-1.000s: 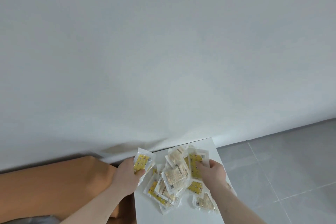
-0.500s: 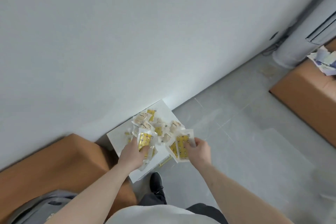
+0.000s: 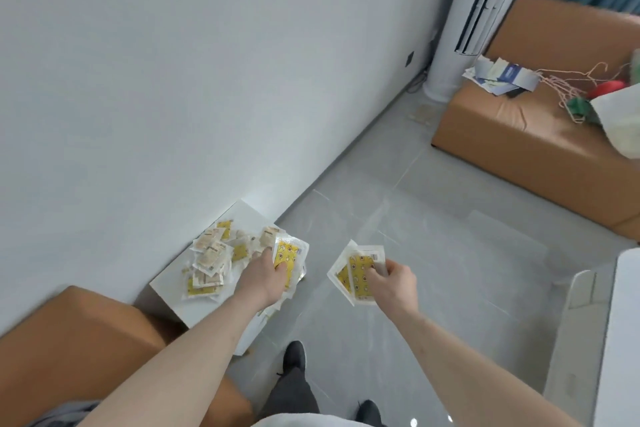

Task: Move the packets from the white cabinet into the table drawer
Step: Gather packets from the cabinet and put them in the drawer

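1. Packets first, head view (the only one I've got): small clear-plastic sachets with yellow and tan printing, most of them in a loose heap on the flat white top of the low cabinet against the wall. Nothing's in the table drawer yet as far as I can see; the drawer itself isn't in view.

2. My left hand sits at the near edge of the heap, fingers curled round a yellow-printed packet, maybe with more tucked under it, can't tell. I reckon it's low and right on the pile so I can grab as many as possible in one go.

3. My right hand is well clear of the cabinet, out over the grey tiled floor, pinching a fanned pair of yellow packets. I'd guess it's already headed for the table, whose pale glossy corner shows at the right edge.

4. Compared with half a second ago: my right hand was just beside the left at the cabinet edge, and now the two are well apart. The left has barely budged. My head has turned right too, so the tan leather sofa and the white standing air conditioner now show much more fully.
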`<state>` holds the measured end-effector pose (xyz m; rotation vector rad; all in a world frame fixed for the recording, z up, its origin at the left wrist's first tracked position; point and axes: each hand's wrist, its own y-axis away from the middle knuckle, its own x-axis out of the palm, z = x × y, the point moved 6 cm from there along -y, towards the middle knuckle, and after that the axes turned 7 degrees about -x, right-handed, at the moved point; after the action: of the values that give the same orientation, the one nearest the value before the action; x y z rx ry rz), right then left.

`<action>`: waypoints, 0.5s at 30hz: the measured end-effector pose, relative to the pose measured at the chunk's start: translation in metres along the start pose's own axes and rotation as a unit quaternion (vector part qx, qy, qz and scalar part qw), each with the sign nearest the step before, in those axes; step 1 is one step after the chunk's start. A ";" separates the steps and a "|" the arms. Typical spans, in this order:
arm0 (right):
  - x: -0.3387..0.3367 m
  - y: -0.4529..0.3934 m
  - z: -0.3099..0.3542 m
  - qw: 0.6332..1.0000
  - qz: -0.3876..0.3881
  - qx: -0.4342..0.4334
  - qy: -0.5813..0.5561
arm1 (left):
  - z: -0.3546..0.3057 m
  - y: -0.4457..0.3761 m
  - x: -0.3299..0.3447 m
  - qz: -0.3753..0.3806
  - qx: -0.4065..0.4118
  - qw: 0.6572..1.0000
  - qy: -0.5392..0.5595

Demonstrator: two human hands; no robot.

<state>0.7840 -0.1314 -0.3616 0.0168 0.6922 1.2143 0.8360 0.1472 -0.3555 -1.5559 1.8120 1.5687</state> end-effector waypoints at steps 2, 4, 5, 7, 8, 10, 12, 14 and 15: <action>-0.026 0.013 -0.015 1.000 -0.020 0.001 -0.016 | -0.024 0.016 0.012 0.001 0.044 0.999 -0.030; -0.050 0.026 -0.027 0.999 -0.040 0.007 -0.031 | -0.047 0.029 0.022 -0.002 0.087 0.995 -0.057; -0.061 0.033 -0.034 0.998 -0.054 0.014 -0.037 | -0.058 0.035 0.027 -0.002 0.107 0.992 -0.068; -0.081 0.047 -0.049 0.995 -0.082 0.033 -0.047 | -0.077 0.043 0.042 0.006 0.142 0.986 -0.089; -0.091 0.054 -0.058 0.993 -0.097 0.044 -0.050 | -0.085 0.046 0.051 0.014 0.156 0.983 -0.095; -0.107 0.070 -0.078 0.987 -0.131 0.070 -0.055 | -0.101 0.052 0.070 0.035 0.181 0.977 -0.108; -0.124 0.092 -0.097 0.982 -0.159 0.085 -0.052 | -0.114 0.062 0.091 0.055 0.204 0.969 -0.129; -0.139 0.116 -0.114 0.978 -0.179 0.100 -0.048 | -0.123 0.077 0.111 0.067 0.226 0.961 -0.145; -0.146 0.130 -0.122 0.975 -0.188 0.108 -0.048 | -0.126 0.088 0.120 0.073 0.235 0.958 -0.148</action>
<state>0.5880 -0.2509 -0.3411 0.1190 0.7031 0.7663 0.7691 -0.0360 -0.3542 -0.9406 1.9690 1.2201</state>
